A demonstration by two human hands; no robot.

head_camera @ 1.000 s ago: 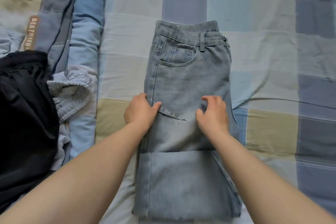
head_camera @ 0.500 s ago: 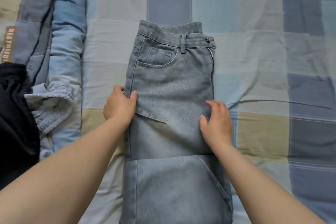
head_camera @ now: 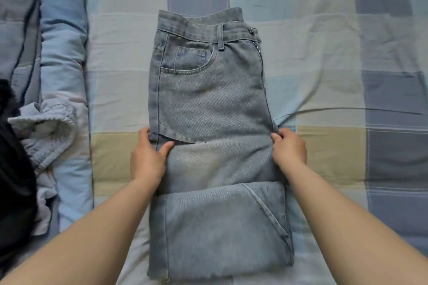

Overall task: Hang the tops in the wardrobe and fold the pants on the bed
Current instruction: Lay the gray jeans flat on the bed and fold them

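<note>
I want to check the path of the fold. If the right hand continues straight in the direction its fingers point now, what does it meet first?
The right hand points up and slightly left, at the edge of the jeans. Going on, it would likely slide over their upper half toward the waistband; nothing else shows in that line.

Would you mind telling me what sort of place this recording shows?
Most likely a bedroom: a blue, grey and beige checked bedsheet, a padded light blue quilt alongside, and light blue denim jeans being folded on it.
</note>
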